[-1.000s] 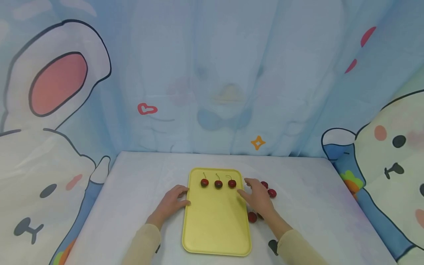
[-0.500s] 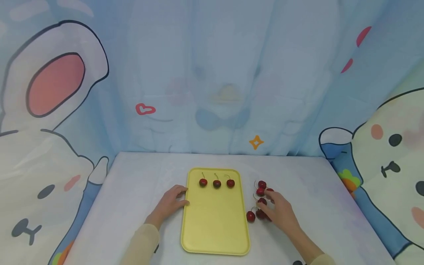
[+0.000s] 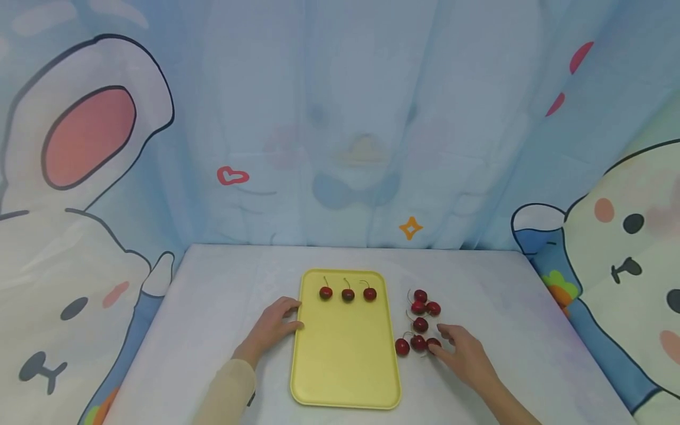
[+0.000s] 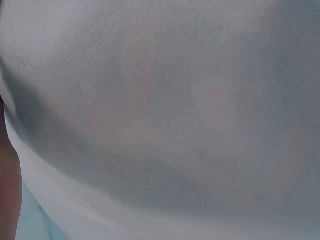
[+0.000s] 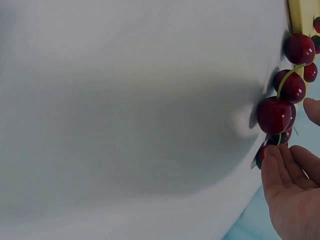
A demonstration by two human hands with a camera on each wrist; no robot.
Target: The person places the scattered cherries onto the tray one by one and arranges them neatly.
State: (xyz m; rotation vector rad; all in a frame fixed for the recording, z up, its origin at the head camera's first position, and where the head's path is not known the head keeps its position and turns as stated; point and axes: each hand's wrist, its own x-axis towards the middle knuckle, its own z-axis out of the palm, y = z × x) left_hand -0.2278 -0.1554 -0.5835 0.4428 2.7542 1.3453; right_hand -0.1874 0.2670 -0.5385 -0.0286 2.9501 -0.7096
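A yellow tray (image 3: pixel 345 366) lies on the white-covered table. Across its far end, three stemmed cherries, one of them the middle cherry (image 3: pixel 347 295), stand in a row. At the tray's left edge, my left hand (image 3: pixel 271 327) rests its fingertips and thumb on the rim. My right hand (image 3: pixel 467 357) hovers to the right of the loose cherries, thumb and fingers apart. The thumb tip overlaps the rightmost near cherry (image 3: pixel 434 343) in the head view. In the right wrist view, a large cherry (image 5: pixel 274 115) sits between the spread thumb and fingers.
Several loose cherries lie right of the tray, among them a far cherry (image 3: pixel 420 296) and one by the tray edge (image 3: pixel 402 347). Behind the table hangs a blue cartoon curtain (image 3: pixel 361 118). The left wrist view shows mostly white cloth (image 4: pixel 165 125).
My right hand has moved from the tray's right edge to the right and nearer, across the loose cherries, uncovering them. My left hand stays at the tray's left edge.
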